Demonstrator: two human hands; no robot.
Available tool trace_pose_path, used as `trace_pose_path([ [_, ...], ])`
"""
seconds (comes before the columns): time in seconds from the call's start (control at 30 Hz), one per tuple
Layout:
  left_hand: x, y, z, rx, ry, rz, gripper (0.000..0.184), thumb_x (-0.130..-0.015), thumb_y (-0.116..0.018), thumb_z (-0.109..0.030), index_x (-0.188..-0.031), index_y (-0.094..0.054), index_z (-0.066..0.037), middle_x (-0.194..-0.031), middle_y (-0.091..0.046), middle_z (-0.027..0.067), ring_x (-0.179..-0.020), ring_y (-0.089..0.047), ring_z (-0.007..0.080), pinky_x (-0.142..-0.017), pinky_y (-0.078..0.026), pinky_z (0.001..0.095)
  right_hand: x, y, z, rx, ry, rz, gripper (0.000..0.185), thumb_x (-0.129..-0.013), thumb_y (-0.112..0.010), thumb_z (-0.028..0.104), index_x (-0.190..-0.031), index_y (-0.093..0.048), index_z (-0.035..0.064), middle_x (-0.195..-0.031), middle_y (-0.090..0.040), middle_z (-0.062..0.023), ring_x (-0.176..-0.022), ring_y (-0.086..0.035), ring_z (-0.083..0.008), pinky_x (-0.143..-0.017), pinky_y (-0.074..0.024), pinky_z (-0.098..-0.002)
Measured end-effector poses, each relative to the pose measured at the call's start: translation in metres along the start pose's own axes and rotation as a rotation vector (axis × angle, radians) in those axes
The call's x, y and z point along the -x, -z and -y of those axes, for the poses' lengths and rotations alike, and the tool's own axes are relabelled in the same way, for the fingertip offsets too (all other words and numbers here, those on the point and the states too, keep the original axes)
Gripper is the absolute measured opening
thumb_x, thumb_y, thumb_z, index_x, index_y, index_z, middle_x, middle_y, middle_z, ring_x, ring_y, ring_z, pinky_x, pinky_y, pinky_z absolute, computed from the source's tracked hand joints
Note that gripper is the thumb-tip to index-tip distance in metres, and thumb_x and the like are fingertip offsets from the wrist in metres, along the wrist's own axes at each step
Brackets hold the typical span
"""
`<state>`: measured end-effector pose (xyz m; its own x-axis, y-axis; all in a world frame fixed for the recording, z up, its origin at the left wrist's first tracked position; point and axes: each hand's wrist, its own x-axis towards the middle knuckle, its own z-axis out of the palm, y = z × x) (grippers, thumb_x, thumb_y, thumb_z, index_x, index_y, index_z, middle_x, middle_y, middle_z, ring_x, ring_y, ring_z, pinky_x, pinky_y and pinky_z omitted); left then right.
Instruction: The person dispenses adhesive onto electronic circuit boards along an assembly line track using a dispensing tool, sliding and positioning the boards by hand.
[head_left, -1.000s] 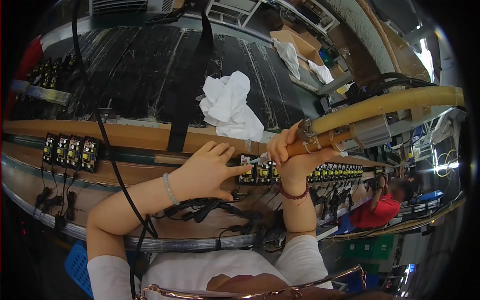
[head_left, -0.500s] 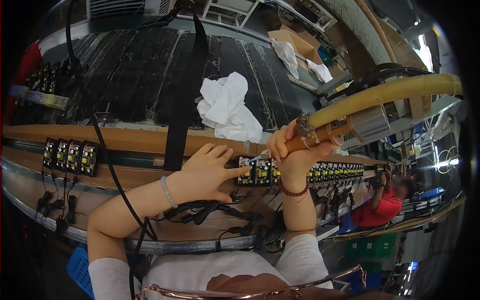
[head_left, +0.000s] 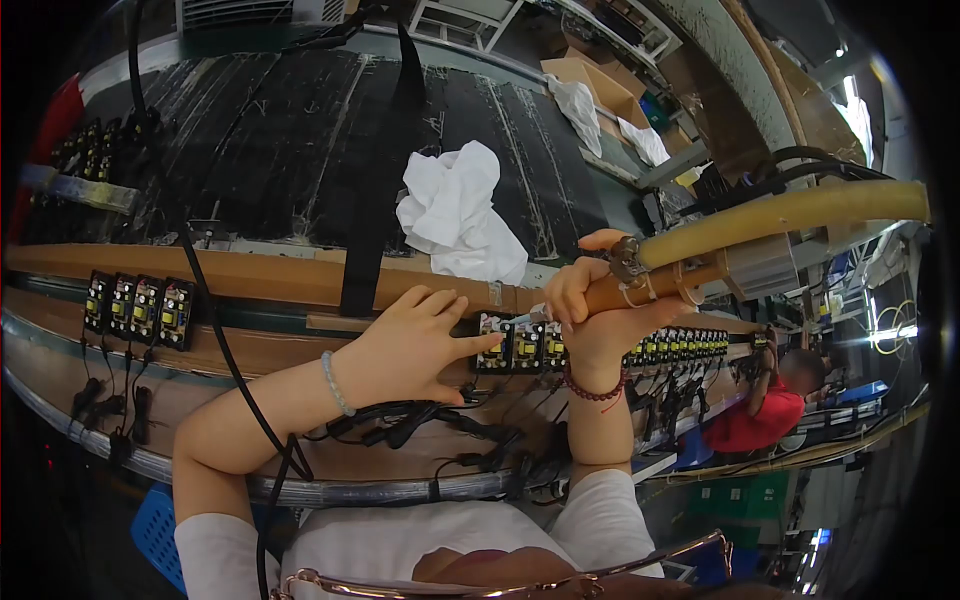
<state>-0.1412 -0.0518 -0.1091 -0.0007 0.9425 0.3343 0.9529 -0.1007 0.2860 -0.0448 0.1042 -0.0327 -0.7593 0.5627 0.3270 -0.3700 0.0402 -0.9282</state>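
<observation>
My left hand is open, palm down, fingers spread. Its index fingertip touches the left edge of the first circuit board in a row of small boards with yellow parts. In my right hand is a glue dispensing gun with a brown barrel, my fingers wrapped round it. Its thin nozzle points left, the tip just over the top of that first board. A thick yellowish hose runs from the gun to the right. My right wrist hides part of the board row.
Several more boards stand on the left of the ledge. Black cables hang below the boards. A white cloth lies on the dark conveyor belt. One black cord crosses my left forearm. Further right sits a person in red.
My right hand and the glue dispensing gun have shifted slightly right, with the nozzle tip a little lower and further right. My left hand stays almost where it was.
</observation>
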Motion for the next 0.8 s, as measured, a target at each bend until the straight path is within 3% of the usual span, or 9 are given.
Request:
trace_pose_path([
  [0.27, 0.001, 0.001, -0.001, 0.01, 0.012, -0.009, 0.068, -0.068, -0.068, -0.052, -0.127, -0.051, -0.025, -0.122, -0.05, 0.0223, -0.116, -0.044, 0.0333, -0.097, -0.033, 0.042, 0.001, -0.006, -0.011, -0.088, 0.044, 0.132, 0.1, -0.057, -0.018, 0.093, -0.086, -0.047, 0.0023, -0.042, -0.033, -0.0006, -0.034, -0.029, -0.0116, -0.036, -0.0281, -0.0251],
  [0.6, 0.0, 0.001, -0.001, -0.004, 0.005, -0.003, 0.07, -0.067, -0.068, -0.053, -0.129, -0.049, -0.026, -0.121, -0.05, 0.0216, -0.116, -0.044, 0.0325, -0.096, -0.033, 0.042, -0.003, 0.001, -0.009, -0.071, 0.028, 0.071, 0.1, -0.056, -0.019, 0.094, -0.093, -0.047, 0.0052, -0.044, -0.035, 0.0006, -0.035, -0.031, -0.0122, -0.037, -0.0297, -0.0255],
  [0.8, -0.002, 0.003, -0.003, -0.048, -0.047, -0.02, 0.071, -0.066, -0.069, -0.052, -0.127, -0.049, -0.023, -0.121, -0.051, 0.0193, -0.114, -0.046, 0.032, -0.097, -0.033, 0.0422, -0.017, 0.006, 0.014, -0.08, 0.062, 0.145, 0.097, -0.062, -0.02, 0.089, -0.1, -0.045, 0.0036, -0.045, -0.036, -0.0006, -0.036, -0.035, -0.0126, -0.041, -0.0332, -0.0263],
])
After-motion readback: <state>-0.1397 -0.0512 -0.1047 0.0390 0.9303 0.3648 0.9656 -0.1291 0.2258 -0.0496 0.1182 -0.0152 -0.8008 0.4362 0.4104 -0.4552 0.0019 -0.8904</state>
